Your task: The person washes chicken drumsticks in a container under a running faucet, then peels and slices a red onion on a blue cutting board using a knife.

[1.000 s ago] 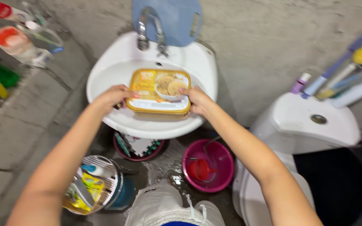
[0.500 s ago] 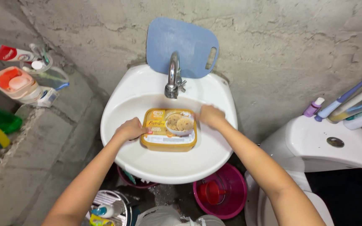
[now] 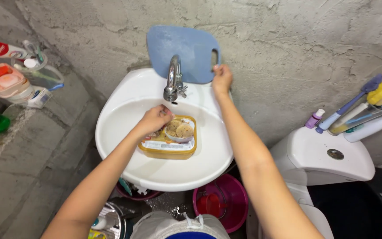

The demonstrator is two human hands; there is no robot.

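Note:
A yellow rectangular plastic tub (image 3: pixel 173 142) with a pictured lid lies in the white wash basin (image 3: pixel 155 175). My left hand (image 3: pixel 154 119) rests curled on the tub's upper left corner, just below the chrome tap (image 3: pixel 172 79). Behind the tap, a blue plastic cutting board (image 3: pixel 180 48) leans upright against the rough concrete wall. My right hand (image 3: pixel 222 77) is raised to the board's right edge, with its fingers closed at the handle slot.
A white toilet tank (image 3: pixel 319 163) stands at the right, with toothbrushes (image 3: pixel 359 110) and a small purple bottle (image 3: pixel 313 118) behind it. A pink basin (image 3: pixel 231 199) sits on the wet floor under the sink. A soap dish (image 3: pixel 1 79) and toothpaste (image 3: pixel 1 48) are on the left ledge.
The tub has been lowered into the basin. My right hand left the tub and rose to the cutting board's handle edge. My left hand shifted onto the tub's top corner.

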